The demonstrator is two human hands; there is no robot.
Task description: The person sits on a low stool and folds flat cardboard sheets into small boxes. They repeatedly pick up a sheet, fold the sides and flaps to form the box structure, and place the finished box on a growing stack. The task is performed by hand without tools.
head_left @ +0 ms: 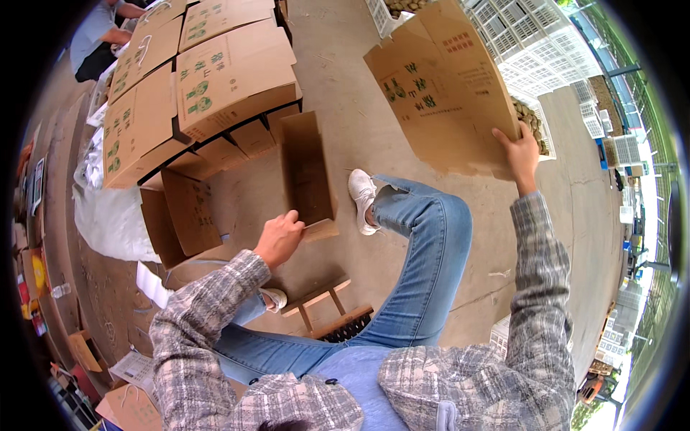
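My right hand (521, 151) is closed on the near right edge of a large brown cardboard sheet (445, 93) with green and red print, raised and tilted at the right. My left hand (282, 239) pinches the near flap of a narrow, open-topped cardboard box (309, 176) standing on the floor. Its inside looks bare, though the bottom is shadowed. To the left of it, a second open cardboard box (181, 223) stands beside a block of printed cardboard boxes (233, 79). The sheet partly hides a crate behind it.
White plastic crates (550, 61) are stacked at the far right, and a crate of brown roundish produce (533, 118) sits behind the sheet. White plastic sheeting (108, 223) lies at left. A wooden stool (316, 298) stands between my legs. Another person (100, 36) is at the far left.
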